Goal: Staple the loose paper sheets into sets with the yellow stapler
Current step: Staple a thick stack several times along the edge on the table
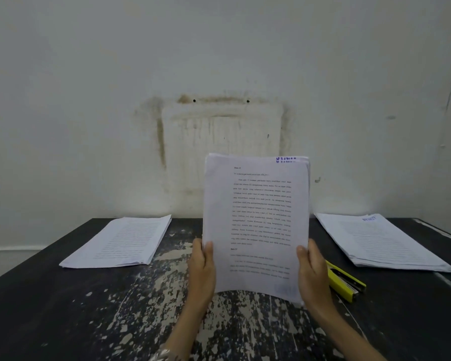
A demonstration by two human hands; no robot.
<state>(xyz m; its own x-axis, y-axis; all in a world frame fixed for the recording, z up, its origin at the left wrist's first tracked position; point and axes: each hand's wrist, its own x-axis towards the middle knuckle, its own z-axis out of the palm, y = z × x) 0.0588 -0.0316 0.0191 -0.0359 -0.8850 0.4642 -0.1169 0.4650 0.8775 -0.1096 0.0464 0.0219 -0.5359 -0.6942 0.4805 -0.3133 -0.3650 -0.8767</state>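
Paper first: a sheaf of white printed sheets point(255, 225) stands upright between the person's two hands, its lower edge just above the worn black table point(63, 308), probably so the edges can be squared before stapling. The left hand point(202, 269) grips the sheaf's left margin, thumb on the front and fingers hidden behind; the right hand point(311, 274) grips the right margin the same way. The flat yellow stapler point(345, 281) lies on the table just right of the right hand's knuckles, within easy reach and untouched. Beyond the left fingers rests a white paper stack point(120, 243); beyond the right fingers, past the stapler, lies another white stack with a blue stamp point(380, 241). Which pile is loose and which is stapled I cannot tell.
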